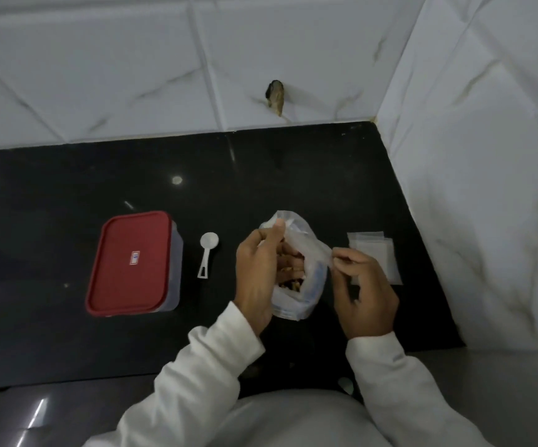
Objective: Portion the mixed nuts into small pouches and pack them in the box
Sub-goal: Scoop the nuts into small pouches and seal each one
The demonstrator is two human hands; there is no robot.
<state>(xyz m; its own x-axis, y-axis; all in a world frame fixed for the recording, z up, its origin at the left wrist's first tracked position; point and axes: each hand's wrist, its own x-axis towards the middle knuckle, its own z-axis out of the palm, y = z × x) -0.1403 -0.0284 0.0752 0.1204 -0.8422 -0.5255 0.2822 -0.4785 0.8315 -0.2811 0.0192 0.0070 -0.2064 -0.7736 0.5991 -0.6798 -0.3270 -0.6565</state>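
A clear plastic bag of mixed nuts (306, 272) stands on the black counter (68, 195), its mouth pulled apart. My left hand (258, 272) pinches the bag's left edge. My right hand (364, 291) pinches the bag's right edge. Brown nuts (293, 272) show inside the mouth. A white plastic scoop (208, 253) lies on the counter left of the bag. Further left sits a clear box with a red lid (132, 262), shut. A stack of small clear pouches (374, 253) lies flat to the right of the bag, partly behind my right hand.
A white marble-tiled wall runs along the back and the right side, meeting at a corner (374, 119). A dark stub (275, 96) sticks out of the back wall. The counter's front edge runs just below my forearms.
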